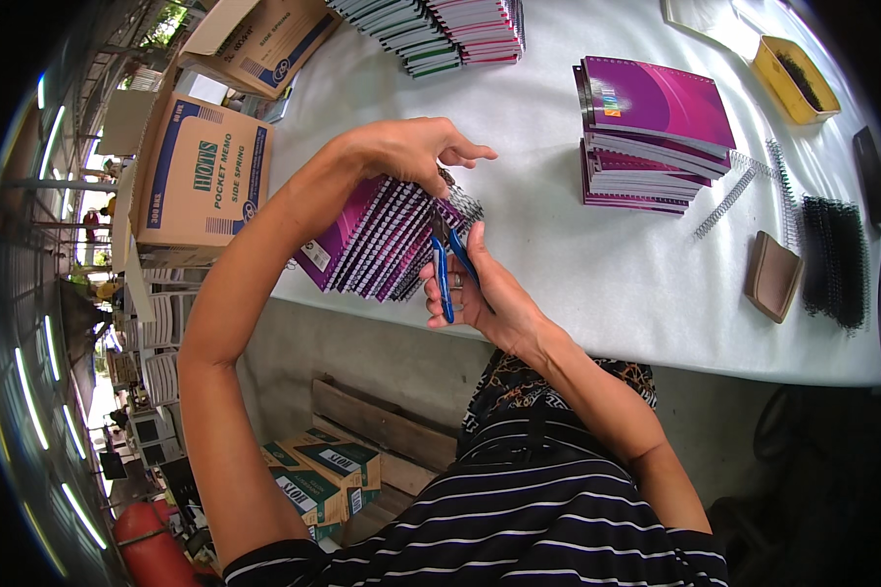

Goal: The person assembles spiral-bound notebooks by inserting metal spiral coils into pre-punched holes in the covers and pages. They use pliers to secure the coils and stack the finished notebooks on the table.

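A fanned row of purple spiral notebooks (pixel 362 240) lies near the front edge of the table, their coil bindings facing up. Blue-handled pliers (pixel 441 264) sit in my right hand (pixel 494 298), the fingers wrapped round the handles. Their dark jaws point away from me, at the coil ends along the right side of the row. Over the far end of those notebooks arches my left hand (pixel 426 152), its fingers apart and one stretched out to the right. The thumb is close to the coil ends; whether it touches them I cannot tell.
Purple notebooks (pixel 656 103) are stacked at the right. Beyond them lie loose coils (pixel 729 201), a bundle of black coils (pixel 837 264), a brown block-like piece (pixel 773 277) and a yellow tray (pixel 795 78). More notebooks (pixel 440 34) stand at the back; cardboard boxes (pixel 206 176) line the left.
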Available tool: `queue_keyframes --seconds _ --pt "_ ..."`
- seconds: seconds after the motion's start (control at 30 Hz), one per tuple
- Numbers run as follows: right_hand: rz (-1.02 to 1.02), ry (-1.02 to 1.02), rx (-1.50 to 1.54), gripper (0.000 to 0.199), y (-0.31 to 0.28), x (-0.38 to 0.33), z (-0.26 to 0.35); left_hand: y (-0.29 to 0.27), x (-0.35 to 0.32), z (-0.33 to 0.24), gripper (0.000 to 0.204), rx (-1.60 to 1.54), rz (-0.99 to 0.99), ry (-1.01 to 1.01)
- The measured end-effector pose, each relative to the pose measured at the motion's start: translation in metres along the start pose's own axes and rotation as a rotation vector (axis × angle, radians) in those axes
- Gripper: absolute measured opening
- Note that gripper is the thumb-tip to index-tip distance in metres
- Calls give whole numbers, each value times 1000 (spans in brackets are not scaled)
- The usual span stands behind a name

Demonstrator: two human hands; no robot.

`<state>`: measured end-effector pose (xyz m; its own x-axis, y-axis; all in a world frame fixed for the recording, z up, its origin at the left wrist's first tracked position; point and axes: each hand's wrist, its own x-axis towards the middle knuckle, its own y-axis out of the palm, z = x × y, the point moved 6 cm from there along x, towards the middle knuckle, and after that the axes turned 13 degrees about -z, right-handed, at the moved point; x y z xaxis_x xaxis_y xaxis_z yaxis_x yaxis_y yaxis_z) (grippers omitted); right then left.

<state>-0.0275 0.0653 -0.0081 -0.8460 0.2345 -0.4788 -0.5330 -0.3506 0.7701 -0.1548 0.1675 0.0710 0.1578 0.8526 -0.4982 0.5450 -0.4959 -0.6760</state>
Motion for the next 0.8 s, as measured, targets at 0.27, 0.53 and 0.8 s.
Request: queue_keyframes --seconds 0.27,0.53,0.8 --pt "19 -6 -10 78 -2 3 -1 0 -1 -6 79 -39 23 -59" --pt "50 110 114 72 -5 8 -2 9 6 -10 74 252 58 -61" --pt "-38 16 34 78 -6 3 -5 14 11 -1 73 200 92 -12"
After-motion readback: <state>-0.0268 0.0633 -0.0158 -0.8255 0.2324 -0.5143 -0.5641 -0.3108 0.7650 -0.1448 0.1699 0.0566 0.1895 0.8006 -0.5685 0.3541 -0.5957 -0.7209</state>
